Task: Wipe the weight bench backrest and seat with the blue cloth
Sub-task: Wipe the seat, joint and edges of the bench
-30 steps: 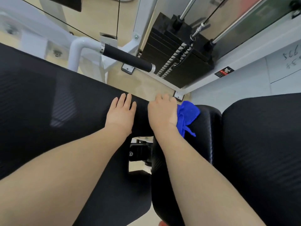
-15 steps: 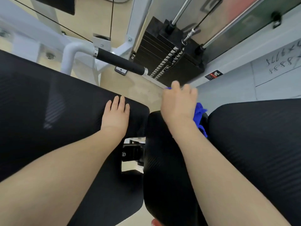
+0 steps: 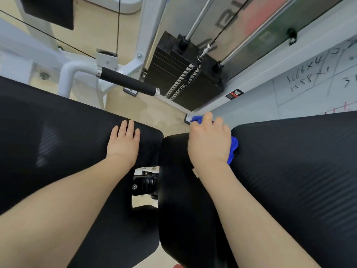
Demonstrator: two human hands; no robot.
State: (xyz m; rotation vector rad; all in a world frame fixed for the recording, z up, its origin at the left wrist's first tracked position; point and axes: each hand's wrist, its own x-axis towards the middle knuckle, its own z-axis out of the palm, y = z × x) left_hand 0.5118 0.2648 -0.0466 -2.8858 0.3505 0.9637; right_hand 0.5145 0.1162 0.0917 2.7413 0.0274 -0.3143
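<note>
Right hand [image 3: 209,144] grips the blue cloth [image 3: 232,149] in curled fingers and has slid it forward to the far end of the narrow middle pad [image 3: 179,190], beside the right pad [image 3: 293,171]. Left hand [image 3: 124,143] stays flat, fingers relaxed, on the left pad [image 3: 58,142]. This stroke looks nearly finished.

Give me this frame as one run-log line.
phase: wiping | right hand: presses blue cloth on narrow black pad | left hand: flat on left pad, fingers straight | weight stack: beyond
</note>
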